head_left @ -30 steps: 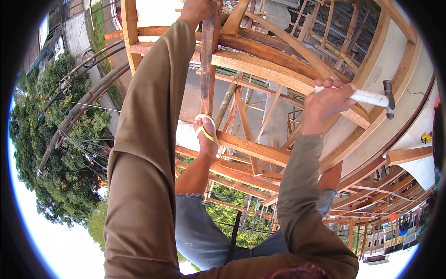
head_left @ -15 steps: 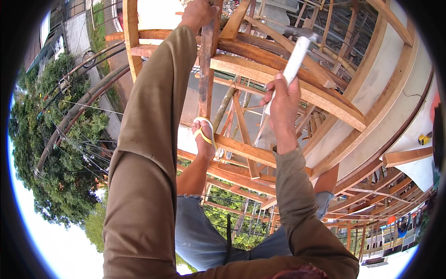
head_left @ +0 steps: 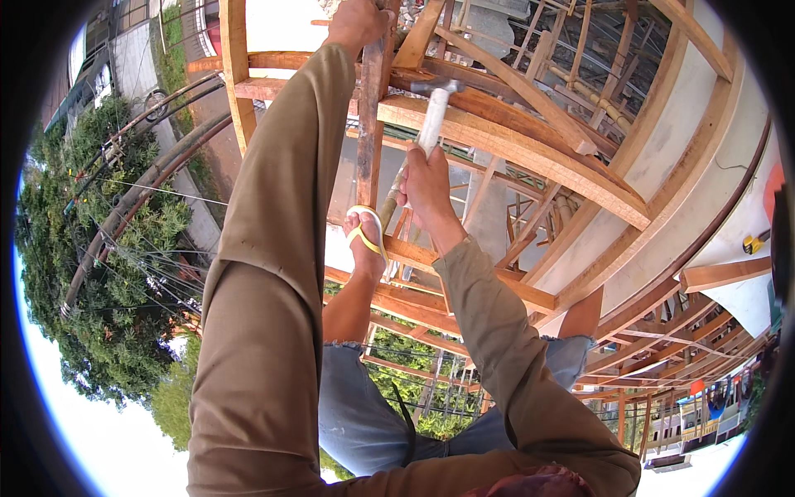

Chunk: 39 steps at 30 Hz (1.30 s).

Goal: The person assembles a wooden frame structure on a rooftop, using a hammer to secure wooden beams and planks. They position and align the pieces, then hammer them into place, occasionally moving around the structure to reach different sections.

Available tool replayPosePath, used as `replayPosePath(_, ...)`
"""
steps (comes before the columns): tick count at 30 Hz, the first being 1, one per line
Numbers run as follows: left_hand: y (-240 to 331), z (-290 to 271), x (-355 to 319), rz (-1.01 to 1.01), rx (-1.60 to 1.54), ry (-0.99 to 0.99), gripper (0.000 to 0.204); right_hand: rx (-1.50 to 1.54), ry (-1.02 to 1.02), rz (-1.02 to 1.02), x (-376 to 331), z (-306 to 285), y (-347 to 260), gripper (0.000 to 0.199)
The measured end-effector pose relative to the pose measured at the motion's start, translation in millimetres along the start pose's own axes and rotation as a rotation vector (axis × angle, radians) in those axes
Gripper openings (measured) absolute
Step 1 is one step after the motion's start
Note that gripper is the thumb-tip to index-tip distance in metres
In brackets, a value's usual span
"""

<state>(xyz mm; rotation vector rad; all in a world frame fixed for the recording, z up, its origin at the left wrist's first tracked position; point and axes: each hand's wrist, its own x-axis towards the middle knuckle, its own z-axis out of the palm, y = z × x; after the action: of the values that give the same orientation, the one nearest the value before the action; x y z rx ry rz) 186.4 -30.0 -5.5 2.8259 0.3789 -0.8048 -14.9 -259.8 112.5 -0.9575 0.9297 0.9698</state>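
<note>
My right hand (head_left: 428, 189) is closed around the white handle of a hammer (head_left: 433, 124). The hammer's dark metal head points away from me, just right of an upright wooden post (head_left: 367, 157). At the upper edge, my left hand (head_left: 358, 23) is closed against the top of that post, its fingers partly out of sight. A curved wooden beam (head_left: 513, 153) runs from the post toward the right, behind the hammer in the picture. No nail can be made out.
My sandalled foot (head_left: 364, 236) rests on timber at the post's base. Open wooden framing (head_left: 422, 311) with a long drop shows below. A pale curved wall (head_left: 662, 178) stands right, with a yellow tape measure (head_left: 754, 243) beyond. Cables (head_left: 149, 178) and trees (head_left: 108, 323) are left.
My right hand has swung the hammer left and slightly away from me, bringing its head close to the post. The left hand has stayed at the post's top.
</note>
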Motion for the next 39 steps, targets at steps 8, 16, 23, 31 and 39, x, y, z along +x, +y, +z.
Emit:
replayPosePath(8, 5, 5, -3, 0.026, -0.131, 0.058, 0.035, 0.417, 0.538, -0.440, -29, -23, -100, 0.024)
replayPosePath(16, 11, -7, 1, -0.040, -0.009, -0.004, 0.051, 0.190, 0.130, -0.016, 14, 22, 23, 0.020)
replayPosePath(23, -7, 11, 1, 0.141, -0.033, 0.163, 0.038, 0.136, 0.195, -0.171, -42, -16, -94, 0.026)
replayPosePath(31, 5, -4, -3, 0.088, -0.119, 0.112, 0.033, 0.111, 0.118, -0.044, 4, 5, 2, 0.022)
replayPosePath(39, 6, -1, -9, 0.050, -0.174, 0.116, 0.034, -0.013, -0.085, 0.181, -14, 6, -37, 0.020)
